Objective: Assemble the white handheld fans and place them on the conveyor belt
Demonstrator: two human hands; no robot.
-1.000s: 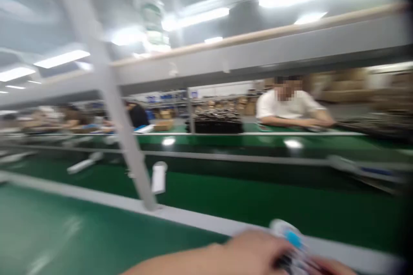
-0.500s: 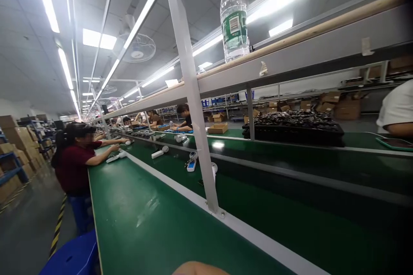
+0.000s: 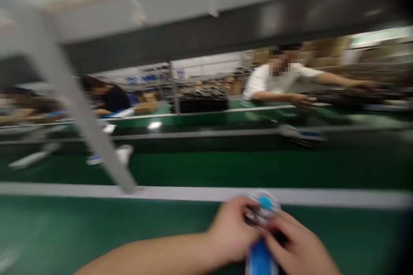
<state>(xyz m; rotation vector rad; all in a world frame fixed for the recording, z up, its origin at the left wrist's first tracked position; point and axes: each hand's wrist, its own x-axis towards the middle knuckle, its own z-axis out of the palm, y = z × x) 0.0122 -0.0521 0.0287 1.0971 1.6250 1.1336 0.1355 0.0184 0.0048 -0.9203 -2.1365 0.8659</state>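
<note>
You have both hands together at the near edge of the scene, right of the middle, on a white-and-blue device (image 3: 262, 258) held above the near green worktop (image 3: 161, 227). Your left hand (image 3: 230, 227) comes in from the near left, its fingers curled in against the left side of the device, just below its round white head with a bright blue centre. Your right hand (image 3: 298, 240) grips from the right, thumb and fingers bent narrowly around the same part, so the two hands meet or nearly meet there. The blue face shows below your fingers, running out at the near edge. Dark patches show by both hands, too blurred for you to tell what they are. Beyond the device's head runs a pale rail (image 3: 193, 193), with a slanting post (image 3: 97, 137) rising from it on the left. On the green surface past the rail, a blurred white item (image 3: 125, 154) lies partly behind that post. Farther off stands a black tray (image 3: 203, 105), heaped with small pieces, and to its right sits a co-worker in a white top (image 3: 261, 81), one arm stretched out to the right.
</note>
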